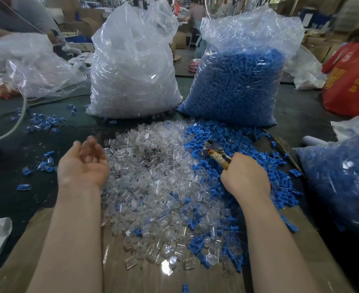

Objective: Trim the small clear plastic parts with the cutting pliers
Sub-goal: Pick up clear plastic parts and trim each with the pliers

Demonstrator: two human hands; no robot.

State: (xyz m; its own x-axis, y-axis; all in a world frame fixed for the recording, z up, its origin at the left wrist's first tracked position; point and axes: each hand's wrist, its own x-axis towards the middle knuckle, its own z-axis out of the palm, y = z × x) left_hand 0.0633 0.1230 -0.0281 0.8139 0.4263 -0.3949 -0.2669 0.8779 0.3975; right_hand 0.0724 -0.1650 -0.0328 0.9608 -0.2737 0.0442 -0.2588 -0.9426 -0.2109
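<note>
— Two bags block the far side: clear bag (132,66) on the left, blue bag (237,81) on the right, both upright & touching at the base. Open room?

— Mostly left. Dark worktop (9,197) is bare-ish w/ only stray blue bits (45,121) & a pale hose (16,123) curving in. Right edge is tight: another bag of blue parts (343,182) crowds it, red sack (351,81) behind.

— Near edge?

— Cardboard (153,278) lies flat under the heap and runs to the bottom of the view. Both forearms rest over it.

— Task stuff?

— Clear parts (153,176) heaped mid-cardboard, btwn the hands. Blue parts (223,140) piled right beside, mixing along the seam.

— Hands?

— Left hand (83,163) palm up, fingers loosely spread, empty as far as I can tell, at the heap's left edge. Right hand (245,178) fisted round the pliers (217,152), handles wrapped in tan tape, head pointing up-left over the blue parts. Jaws too small to tell if parted.

— Textures?

— Bags crinkly, glossy film. Clear parts small, tube-like, glinting. Blue ones matte, blocky. Cardboard smooth brown.

— Room?

— Workshop, boxes & people at the back, blurred.
</note>
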